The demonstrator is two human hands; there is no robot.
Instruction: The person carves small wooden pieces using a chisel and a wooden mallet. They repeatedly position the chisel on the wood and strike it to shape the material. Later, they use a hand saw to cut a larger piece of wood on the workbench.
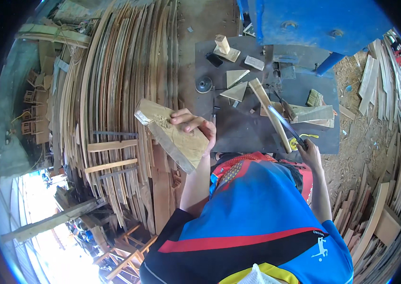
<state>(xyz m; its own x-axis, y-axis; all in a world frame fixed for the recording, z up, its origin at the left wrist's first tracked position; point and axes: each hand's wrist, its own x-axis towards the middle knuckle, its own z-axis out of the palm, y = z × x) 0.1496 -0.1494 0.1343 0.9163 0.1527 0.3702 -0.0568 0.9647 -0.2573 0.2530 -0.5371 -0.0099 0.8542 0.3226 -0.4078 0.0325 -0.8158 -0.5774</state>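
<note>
My left hand point(199, 125) grips a thick, angled wooden block point(169, 142), held up left of the workbench. Its fingers lie over the block's upper face, where small wood chips point(163, 120) sit. My right hand point(310, 154) is closed round the dark handle of a long, narrow metal hand tool point(281, 119) at the bench's near right; whether it is a chisel or a file I cannot tell. The shiny blade slants up and left, over a pale wooden strip point(263, 100). Beside that hand lies a yellow tape measure point(293, 144).
The dark workbench point(243, 130) carries wedge-shaped offcuts point(235, 91), a brush point(314, 98), a round metal disc point(203, 84) and a wooden block on a board point(227, 52). A blue metal structure point(323, 23) stands beyond. Long planks point(115, 71) are stacked left, more timber point(380, 90) right.
</note>
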